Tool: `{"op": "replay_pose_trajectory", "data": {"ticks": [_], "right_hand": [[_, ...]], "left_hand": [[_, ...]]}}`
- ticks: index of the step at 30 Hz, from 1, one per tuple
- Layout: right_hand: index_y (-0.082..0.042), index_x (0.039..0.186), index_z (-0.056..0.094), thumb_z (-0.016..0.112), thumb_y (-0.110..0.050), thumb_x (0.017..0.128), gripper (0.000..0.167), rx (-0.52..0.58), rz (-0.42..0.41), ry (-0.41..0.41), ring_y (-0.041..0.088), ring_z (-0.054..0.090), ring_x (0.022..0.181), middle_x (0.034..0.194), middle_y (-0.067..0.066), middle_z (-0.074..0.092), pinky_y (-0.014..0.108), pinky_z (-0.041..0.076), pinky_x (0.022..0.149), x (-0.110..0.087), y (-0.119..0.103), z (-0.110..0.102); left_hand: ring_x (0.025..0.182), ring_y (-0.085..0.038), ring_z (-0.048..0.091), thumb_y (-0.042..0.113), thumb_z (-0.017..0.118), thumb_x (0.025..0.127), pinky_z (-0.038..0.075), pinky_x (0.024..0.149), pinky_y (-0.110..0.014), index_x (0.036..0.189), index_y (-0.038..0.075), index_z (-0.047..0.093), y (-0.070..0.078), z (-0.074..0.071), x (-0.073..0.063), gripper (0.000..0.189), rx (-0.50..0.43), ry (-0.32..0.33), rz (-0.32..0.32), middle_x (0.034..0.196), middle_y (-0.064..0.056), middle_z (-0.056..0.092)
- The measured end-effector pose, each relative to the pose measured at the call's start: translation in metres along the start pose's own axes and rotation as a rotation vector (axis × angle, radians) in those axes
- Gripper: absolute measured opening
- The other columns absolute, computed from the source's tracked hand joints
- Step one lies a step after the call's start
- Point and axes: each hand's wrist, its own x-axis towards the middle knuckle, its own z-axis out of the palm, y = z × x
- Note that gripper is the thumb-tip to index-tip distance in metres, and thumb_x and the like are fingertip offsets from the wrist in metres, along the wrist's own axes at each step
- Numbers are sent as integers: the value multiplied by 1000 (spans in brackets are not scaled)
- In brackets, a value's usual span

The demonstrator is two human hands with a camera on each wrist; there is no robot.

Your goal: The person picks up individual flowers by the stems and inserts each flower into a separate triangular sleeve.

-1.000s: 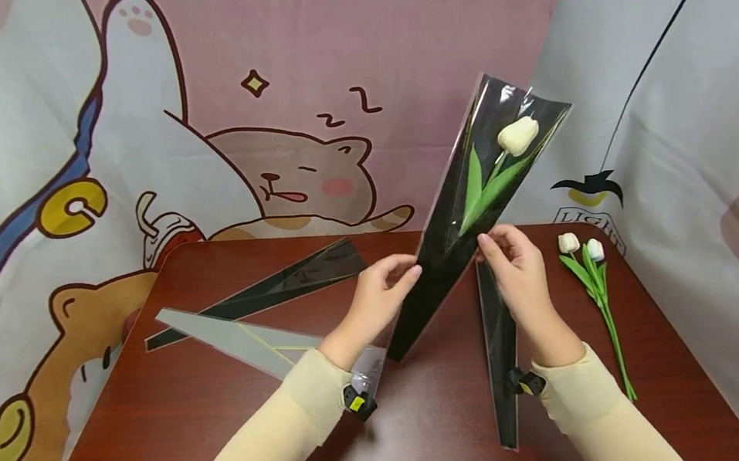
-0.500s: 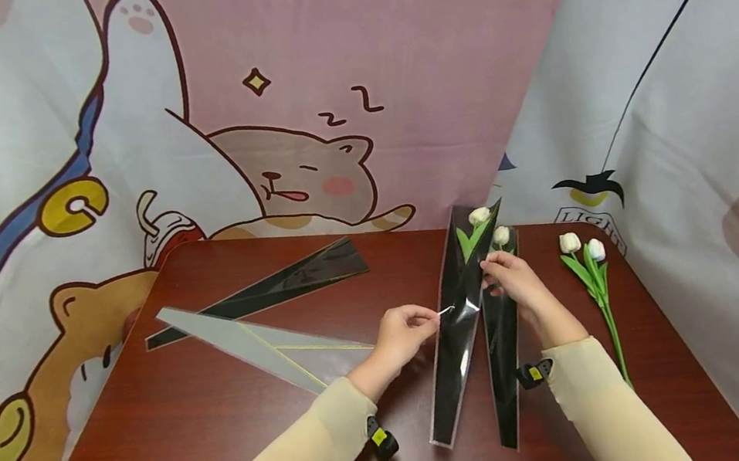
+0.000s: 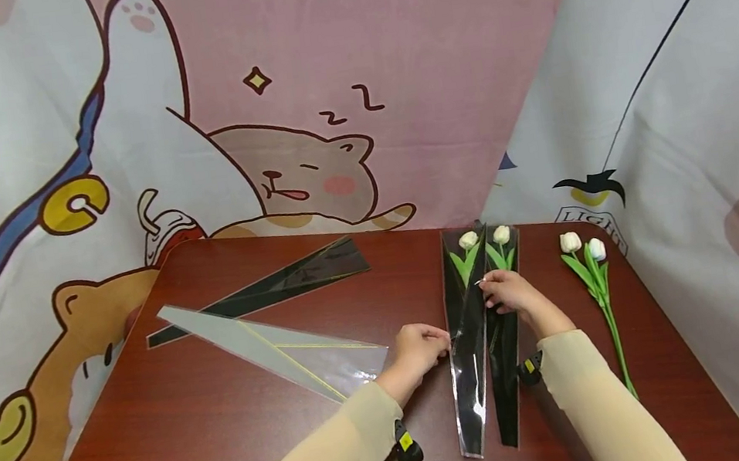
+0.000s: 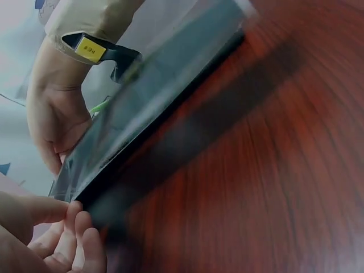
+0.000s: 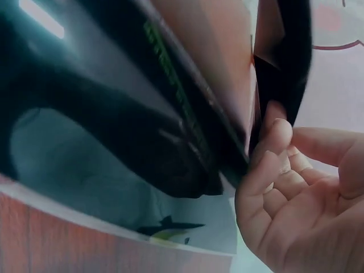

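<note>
A black flower sleeve with a clear front [image 3: 472, 388] lies near the table's right half, a white tulip [image 3: 468, 241] with green leaves showing at its wide far end. My left hand [image 3: 420, 350] pinches the sleeve's left edge about midway along; in the left wrist view the thumb and fingertips meet at that edge [image 4: 79, 196]. Higher up, my right hand [image 3: 513, 296] pinches the right edge, and the right wrist view shows its thumb and forefinger [image 5: 278, 136] on the film. Just right of it lies a second black sleeve [image 3: 509, 399] holding another white tulip [image 3: 501, 236], partly covered by my right hand.
Two loose white tulips [image 3: 596, 286] with green stems lie at the table's right side. On the left, a grey-and-clear sleeve [image 3: 265, 345] overlaps another black sleeve [image 3: 292, 279]. A cartoon-printed cloth [image 3: 431, 59] rises behind the table.
The sleeve with the tulip has come down from a raised, tilted position to the table beside the other black sleeve. My left hand has moved right and nearer, off the grey sleeve.
</note>
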Motion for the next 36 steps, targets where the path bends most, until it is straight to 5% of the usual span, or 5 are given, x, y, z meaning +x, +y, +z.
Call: {"op": "replay_pose_trajectory", "data": {"ticks": [6,15,23,29,36], "right_hand": [[2,107,62,51,-17,97,24,-110,7,64,9,53,60,69,-4,61,26,46,53,7,2,-3],[0,99,71,59,-22,92,26,-258,-25,212,10,54,58,65,-4,64,26,47,50,14,6,-5],[0,92,72,61,-22,90,25,-350,-36,268,13,56,59,69,4,68,26,45,49,15,11,-5],[1,102,67,60,-24,91,28,-394,-54,313,20,60,69,82,12,69,30,48,56,11,11,-3],[1,113,55,56,-25,92,34,-406,-100,363,26,53,75,92,16,58,35,43,63,4,2,6]], "left_hand": [[56,-7,58,1,62,83,44,43,-16,82,-1,73,-3,7,2,11,-114,4,-89,68,-5,69],[52,-6,60,-3,65,78,40,42,-14,87,-2,73,0,19,5,12,-156,-11,-107,71,-10,71],[52,-9,61,-4,67,76,40,43,-14,88,-5,74,4,20,1,14,-66,-15,-30,70,-16,71],[50,-10,56,0,68,76,40,42,-15,90,-1,74,3,17,-1,16,-10,-38,3,70,-12,71],[67,-7,62,2,66,79,49,56,-18,102,-1,71,9,-3,-1,23,106,-162,177,87,-9,72]]}}
